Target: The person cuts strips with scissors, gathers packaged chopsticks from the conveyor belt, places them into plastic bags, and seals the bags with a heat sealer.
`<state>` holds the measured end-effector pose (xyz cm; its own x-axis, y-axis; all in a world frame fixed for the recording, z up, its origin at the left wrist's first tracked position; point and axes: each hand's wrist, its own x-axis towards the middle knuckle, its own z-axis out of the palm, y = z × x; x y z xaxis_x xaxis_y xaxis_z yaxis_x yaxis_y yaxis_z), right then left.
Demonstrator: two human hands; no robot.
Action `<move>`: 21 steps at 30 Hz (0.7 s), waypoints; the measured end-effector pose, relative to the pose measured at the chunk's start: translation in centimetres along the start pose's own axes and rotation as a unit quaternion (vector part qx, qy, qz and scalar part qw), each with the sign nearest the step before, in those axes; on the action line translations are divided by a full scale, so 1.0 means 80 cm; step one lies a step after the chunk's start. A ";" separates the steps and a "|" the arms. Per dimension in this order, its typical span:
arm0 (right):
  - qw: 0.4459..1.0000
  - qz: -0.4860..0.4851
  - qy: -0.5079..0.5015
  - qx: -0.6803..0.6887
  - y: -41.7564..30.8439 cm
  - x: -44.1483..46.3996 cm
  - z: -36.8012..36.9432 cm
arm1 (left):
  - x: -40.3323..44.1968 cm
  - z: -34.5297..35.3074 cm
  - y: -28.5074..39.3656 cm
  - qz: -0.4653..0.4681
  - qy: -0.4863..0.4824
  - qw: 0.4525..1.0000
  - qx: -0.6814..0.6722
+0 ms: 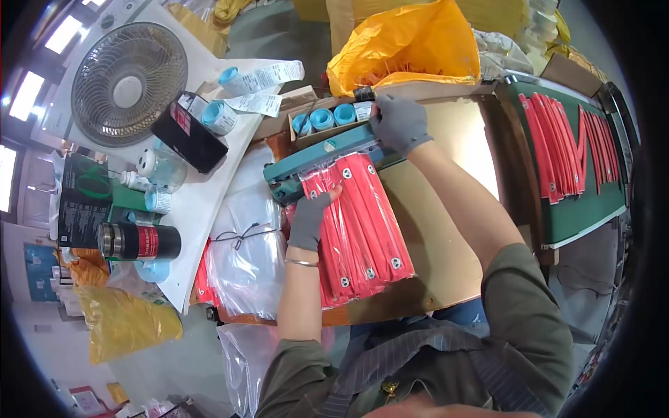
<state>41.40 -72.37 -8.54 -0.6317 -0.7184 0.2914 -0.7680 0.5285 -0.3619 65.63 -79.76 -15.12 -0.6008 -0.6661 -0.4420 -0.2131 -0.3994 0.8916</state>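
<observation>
The right hand, in a grey glove, is curled closed over the far end of a blue-green bar, which lies slantwise across the upper end of a clear-wrapped bundle of red packets. The left hand, gloved likewise with the thumb tip bare, rests at the bundle's left edge, thumb lying on top of the wrap; its other fingers are hidden, so I cannot tell whether it pinches the bundle or only presses on it. A metal bangle circles the left wrist. The bundle slopes down toward the person, its packets side by side and marked with round black-and-white emblems, over a shiny brown work surface. Just beside it on the left lies a stack of clear plastic bags with a dark cord tied across. Behind the bar, blue rolls stand in a small carton, and beyond them an orange bag gapes open. Off to the left, a white table bears a fan, a phone and a dark flask on its side. On the right, more red strips lie on a green board.
</observation>
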 end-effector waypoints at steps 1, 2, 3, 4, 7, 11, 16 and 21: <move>1.000 0.005 0.000 0.002 0.000 -0.001 0.001 | 0.005 -0.002 -0.007 0.008 -0.010 1.000 -0.013; 1.000 0.009 0.001 0.005 -0.001 0.000 0.001 | 0.009 -0.003 -0.011 0.007 -0.003 1.000 -0.013; 1.000 0.012 -0.005 0.010 -0.002 -0.001 0.000 | 0.011 -0.005 -0.015 0.006 0.004 1.000 -0.011; 1.000 0.015 -0.010 0.015 -0.004 -0.002 -0.003 | 0.013 -0.005 -0.017 0.007 0.010 1.000 -0.009; 0.999 0.027 -0.002 0.034 -0.009 -0.008 -0.011 | 0.015 -0.005 -0.014 0.021 -0.018 0.999 -0.025; 0.914 0.138 -0.056 0.378 0.010 -0.051 -0.040 | -0.008 -0.007 0.016 -0.036 -0.049 0.996 -0.061; 0.948 0.074 -0.117 0.286 -0.053 -0.236 -0.009 | -0.079 -0.040 -0.007 0.130 0.056 0.976 0.163; 0.715 0.114 -0.430 0.539 -0.065 -0.276 0.031 | -0.191 -0.026 -0.062 0.051 0.117 0.992 -0.005</move>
<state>59.60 -60.42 -15.28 -0.0729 -0.9268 -0.3683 0.1654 0.3529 -0.9209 77.51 -68.90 -13.00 -0.4236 -0.8307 -0.3613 -0.1528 -0.3276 0.9324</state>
